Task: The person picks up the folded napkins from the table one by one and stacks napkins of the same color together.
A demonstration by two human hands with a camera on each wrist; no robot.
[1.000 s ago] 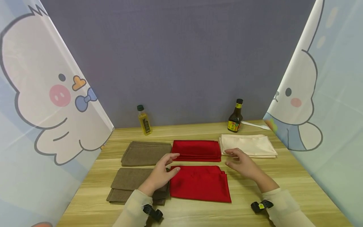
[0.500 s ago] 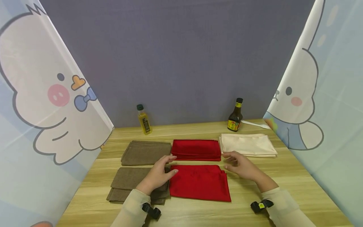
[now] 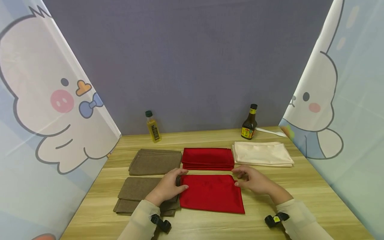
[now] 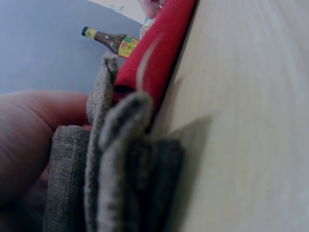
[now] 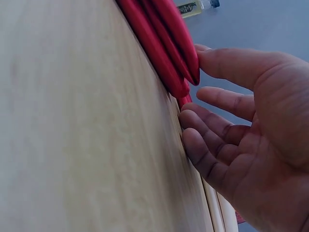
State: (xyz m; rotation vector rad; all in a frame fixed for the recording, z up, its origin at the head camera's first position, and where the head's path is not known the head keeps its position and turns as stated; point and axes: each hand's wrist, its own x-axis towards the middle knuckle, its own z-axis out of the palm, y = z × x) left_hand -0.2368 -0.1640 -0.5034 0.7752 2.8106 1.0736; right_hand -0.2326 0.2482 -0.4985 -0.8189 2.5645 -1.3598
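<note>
A folded red satin cloth lies near the front of the table, between the two hands. At its left edge my left hand hovers over a folded brown cloth, its thumb over the red fabric. In the left wrist view, brown folds hide part of that hand. My right hand is at the red cloth's back right corner with fingers loosely bent. The right wrist view shows its thumb at the upper fold's edge and the other fingers near the tabletop. No firm grip shows on either side.
Behind lie another brown cloth, another red cloth and a cream cloth. An oil bottle, a dark sauce bottle and a white plastic utensil are near the grey backdrop. Printed sheets flank the table.
My right hand has come leftward and nearer, from beside the cream cloth to the front red cloth's corner. My left hand has shifted slightly toward me. The cloths stay in place.
</note>
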